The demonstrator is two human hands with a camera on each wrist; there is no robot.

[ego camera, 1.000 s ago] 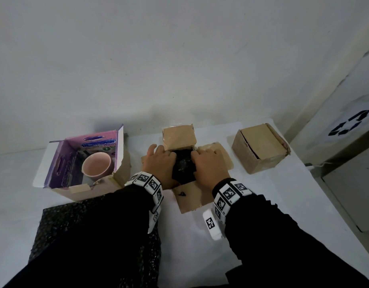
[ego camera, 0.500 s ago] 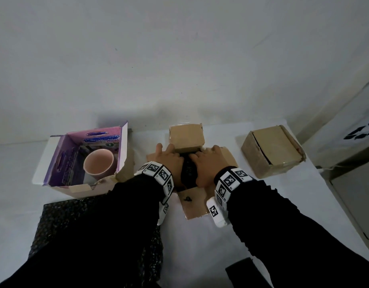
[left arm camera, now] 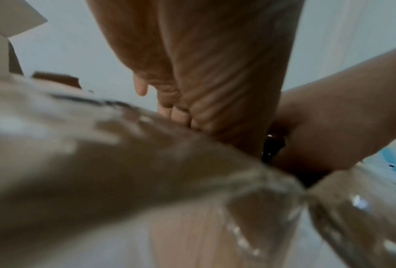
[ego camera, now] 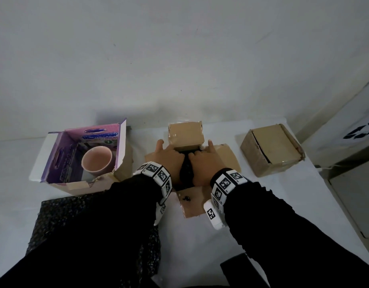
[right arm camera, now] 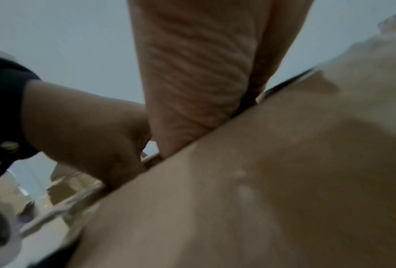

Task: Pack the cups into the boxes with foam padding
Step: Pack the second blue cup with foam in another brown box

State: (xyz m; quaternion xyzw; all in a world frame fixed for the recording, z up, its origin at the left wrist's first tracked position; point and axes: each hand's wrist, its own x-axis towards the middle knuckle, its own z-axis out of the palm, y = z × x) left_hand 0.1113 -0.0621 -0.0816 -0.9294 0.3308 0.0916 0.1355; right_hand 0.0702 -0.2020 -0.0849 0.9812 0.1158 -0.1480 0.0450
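Observation:
An open brown cardboard box [ego camera: 192, 202] stands at the table's middle, its far flap [ego camera: 185, 135] tilted up. Black foam padding [ego camera: 185, 171] fills the box; any cup under it is hidden. My left hand [ego camera: 169, 161] and right hand [ego camera: 208, 161] grip the foam from either side, thumbs nearly meeting on top, fingertips down inside the box. In the left wrist view my left hand [left arm camera: 215, 72] reaches over a box flap [left arm camera: 101, 163] beside the foam [left arm camera: 272, 150]. In the right wrist view my right hand [right arm camera: 192, 72] does the same over another flap [right arm camera: 261, 181]. A pink cup [ego camera: 97, 161] sits in an open purple box [ego camera: 55, 163].
A closed brown box [ego camera: 270, 150] sits at the right, close to the table's right edge. A sheet of black foam [ego camera: 55, 215] lies at the near left, partly under my left sleeve. A white wall rises just behind the boxes.
My hands have drawn closer together over the foam and sunk deeper into the box. The far flap has tipped toward my hands. Less of the foam shows.

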